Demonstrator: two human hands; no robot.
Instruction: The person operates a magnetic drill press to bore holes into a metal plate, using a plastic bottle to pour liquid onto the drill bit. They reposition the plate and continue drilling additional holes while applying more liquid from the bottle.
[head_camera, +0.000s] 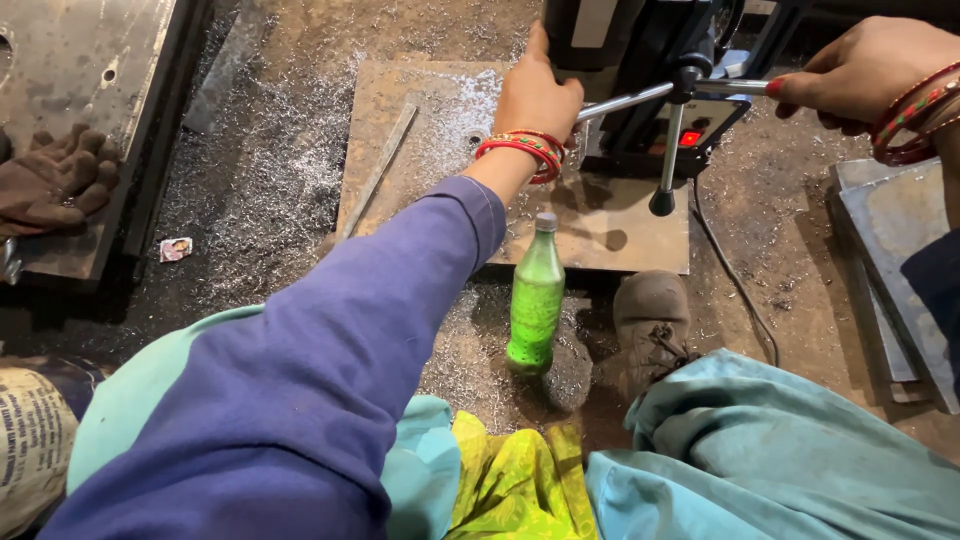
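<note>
While the left hand (535, 95) rests flat against the side of the drill (640, 60), its fingers held straight, the right hand (865, 65) has its fingers closed around the drill's handle (700, 88). The drill stands on a metal plate (440, 150) on the floor. A green bottle (535, 300) stands just beside a shoe (650, 325), near the plate.

even daylight, soft short shadows beneath the green bottle (535, 295), sharp focus, slight stretch at edges.
</note>
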